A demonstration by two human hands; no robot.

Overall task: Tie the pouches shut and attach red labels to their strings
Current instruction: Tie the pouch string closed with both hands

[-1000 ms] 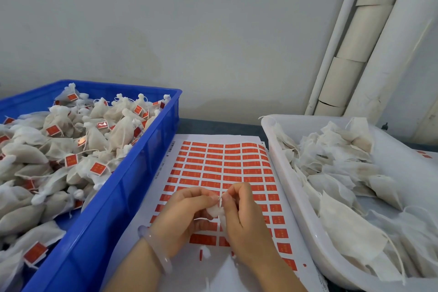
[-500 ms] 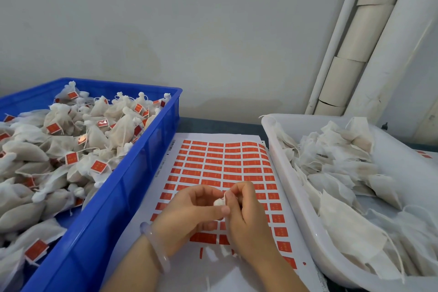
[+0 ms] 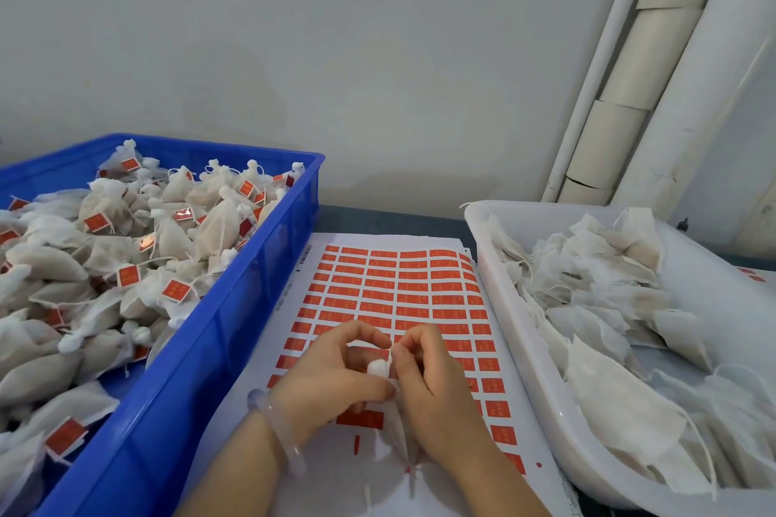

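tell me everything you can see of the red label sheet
The label sheet is white paper lying flat between the blue crate and the white tub, printed with rows of small red rectangular labels. Its near end is mostly bare, with few labels left. The left hand and right hand, pinching a pouch, hide part of it.

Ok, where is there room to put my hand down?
Bare table strip behind the label sheet, between blue crate and white tub. Also the sheet's white corner beside the left hand, which pinches a pouch. Both bins are piled with pouches.
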